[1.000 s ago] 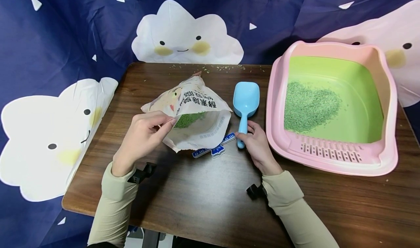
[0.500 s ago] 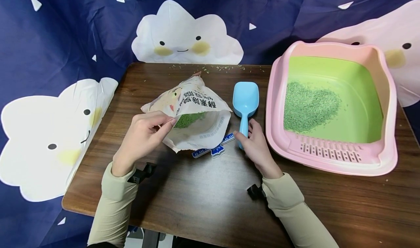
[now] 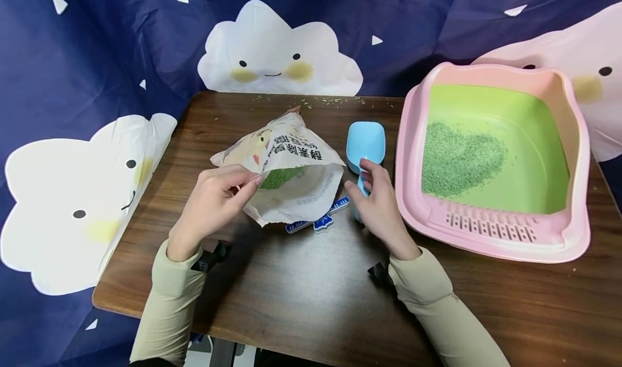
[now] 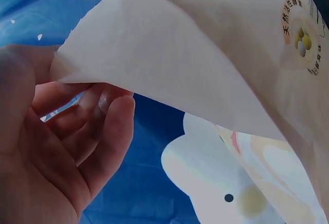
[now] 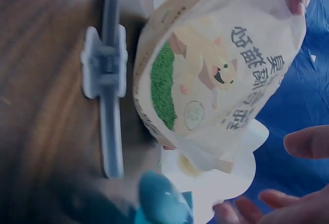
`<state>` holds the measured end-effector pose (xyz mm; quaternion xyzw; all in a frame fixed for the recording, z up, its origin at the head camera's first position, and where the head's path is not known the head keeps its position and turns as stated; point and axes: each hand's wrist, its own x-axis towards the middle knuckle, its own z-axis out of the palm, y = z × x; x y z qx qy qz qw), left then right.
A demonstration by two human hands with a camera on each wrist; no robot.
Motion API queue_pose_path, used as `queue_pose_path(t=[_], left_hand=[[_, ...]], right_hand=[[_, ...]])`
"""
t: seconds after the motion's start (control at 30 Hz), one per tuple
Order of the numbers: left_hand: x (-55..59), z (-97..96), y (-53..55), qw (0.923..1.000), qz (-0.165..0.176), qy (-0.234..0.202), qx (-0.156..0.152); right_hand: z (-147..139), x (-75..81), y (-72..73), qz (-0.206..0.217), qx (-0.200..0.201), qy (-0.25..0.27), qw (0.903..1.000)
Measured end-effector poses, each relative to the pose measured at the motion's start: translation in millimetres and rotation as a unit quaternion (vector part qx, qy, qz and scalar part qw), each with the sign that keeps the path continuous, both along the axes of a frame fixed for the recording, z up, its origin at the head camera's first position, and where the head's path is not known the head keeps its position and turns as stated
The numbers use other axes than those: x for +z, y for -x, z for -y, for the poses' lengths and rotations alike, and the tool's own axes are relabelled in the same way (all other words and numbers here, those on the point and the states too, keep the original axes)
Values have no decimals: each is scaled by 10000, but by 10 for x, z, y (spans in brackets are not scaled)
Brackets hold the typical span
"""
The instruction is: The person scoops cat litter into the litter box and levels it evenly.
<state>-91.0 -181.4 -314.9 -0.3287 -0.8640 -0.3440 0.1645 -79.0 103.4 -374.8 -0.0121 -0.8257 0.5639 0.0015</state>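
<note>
My left hand (image 3: 211, 199) pinches the torn edge of a white paper-like bag (image 3: 296, 145) between thumb and fingers. The bag has dark printed characters, and green pellets (image 3: 279, 178) show inside its mouth. In the left wrist view, its raised corner (image 4: 169, 54) runs between thumb and fingers. My right hand (image 3: 381, 208) hovers over the handle of a light blue scoop (image 3: 365, 140), thumb and fingers spread. The right wrist view shows those fingers (image 5: 288, 203) apart from the scoop's rounded handle end (image 5: 162, 198). The scoop lies on the table, its bowl pointing away.
A blue-and-white bag clip (image 3: 297, 226) lies just in front of the bag. At the right stands a pink litter box (image 3: 413, 216) with a green inside and a heap of green pellets (image 3: 459, 159). Loose pellets (image 3: 335, 101) are scattered along the table's back edge.
My right hand has let go of the scoop's handle and risen above it, its fingers spreading. The left hand still pinches the bag's edge in the same place.
</note>
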Motion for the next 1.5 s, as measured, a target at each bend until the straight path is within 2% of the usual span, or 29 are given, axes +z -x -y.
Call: queue_pose_path(t=[0.1,0.23,0.43,0.67,0.8,0.97,1.07,1.17,1.23,1.3,1.33,1.4,1.43,1.5], left_hand=[[-20,-3,-36,9998,-136,83,77],[-47,-9,-111,9988,-319,240,285],[-75,-1,-215,9970,-416,371,534],[-104,36,-310,9934,-625,691,676],[-126,87,-365,9930,-562,790,677],[-189,191,-428,9952,-310,724,579],[-244,300,-455,9976,35,454,515],[-306,415,-455,9964,408,12,747],[-347,475,-438,9906,606,-236,1207],[-381,512,-421,9778,917,-384,1843],[-397,527,-414,9690,1165,-394,2145],[-431,543,-404,9479,1923,-395,2509],[-450,547,-400,9360,2394,-413,2548],[-488,540,-392,9100,3354,-550,2375]], right_hand=[[6,46,67,1,166,20,9999],[20,90,155,94,506,-266,9983],[29,111,277,460,982,-854,9904],[39,130,391,731,1271,-1122,9828],[59,121,433,818,1372,-1156,9804],[87,95,491,892,1354,-1220,9792],[100,81,520,900,1337,-1260,9788],[109,78,548,936,1325,-1239,9789],[117,82,567,1011,1332,-1189,9787],[131,83,583,1089,1375,-1171,9775],[137,84,590,1129,1394,-1171,9768],[154,80,604,1176,1441,-1191,9753],[164,78,609,1191,1455,-1201,9748],[179,75,618,1199,1460,-1225,9743]])
